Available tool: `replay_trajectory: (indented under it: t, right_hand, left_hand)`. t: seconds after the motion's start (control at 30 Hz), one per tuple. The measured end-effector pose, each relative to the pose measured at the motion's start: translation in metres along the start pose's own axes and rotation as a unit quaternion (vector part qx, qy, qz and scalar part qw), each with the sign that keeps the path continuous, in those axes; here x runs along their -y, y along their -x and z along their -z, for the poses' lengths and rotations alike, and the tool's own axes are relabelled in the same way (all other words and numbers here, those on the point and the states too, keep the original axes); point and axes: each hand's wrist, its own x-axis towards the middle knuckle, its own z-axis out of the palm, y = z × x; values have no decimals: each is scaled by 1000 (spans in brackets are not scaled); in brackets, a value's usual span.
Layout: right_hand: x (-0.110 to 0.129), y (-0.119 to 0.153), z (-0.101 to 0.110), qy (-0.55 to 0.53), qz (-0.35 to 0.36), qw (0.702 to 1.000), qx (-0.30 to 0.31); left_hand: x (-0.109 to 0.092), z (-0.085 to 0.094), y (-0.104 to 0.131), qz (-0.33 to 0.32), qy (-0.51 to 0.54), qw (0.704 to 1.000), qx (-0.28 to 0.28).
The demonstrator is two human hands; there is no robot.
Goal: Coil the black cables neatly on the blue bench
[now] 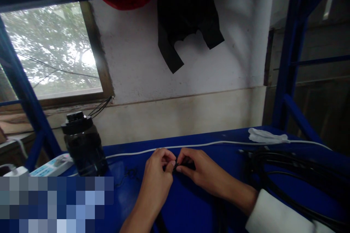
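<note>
Both hands meet over the blue table (pixel 188 200), their fingertips nearly touching. My left hand (pixel 161 169) pinches a small black item (pixel 176 165), too small and dark to make out clearly. From the other side, my right hand (pixel 198 169) has its thumb and index finger closed at the same black item, and a dark part shows inside its curled fingers. Black cable-like strands run down below the hands. Thin black twisted pieces (pixel 129 174) lie on the table left of my left hand.
A dark bottle (pixel 84 145) stands at the left, beside a white power strip (pixel 51 165). Coiled black cables (pixel 273 174) lie at the right. A white cable (pixel 202 145) crosses behind the hands, near a crumpled white item (pixel 266 136). Blue posts (pixel 290 62) frame the table.
</note>
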Motion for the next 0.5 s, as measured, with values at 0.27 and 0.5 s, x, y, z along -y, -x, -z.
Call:
replay_trajectory:
  t: [0.27, 0.5]
  right_hand:
    - [5, 1, 0, 44, 12, 999, -15]
    - [4, 2, -1, 34, 35, 999, -12]
  left_hand:
    - [-8, 0, 2, -42, -54, 998, -17]
    - [-13, 0, 3, -72, -84, 994, -8]
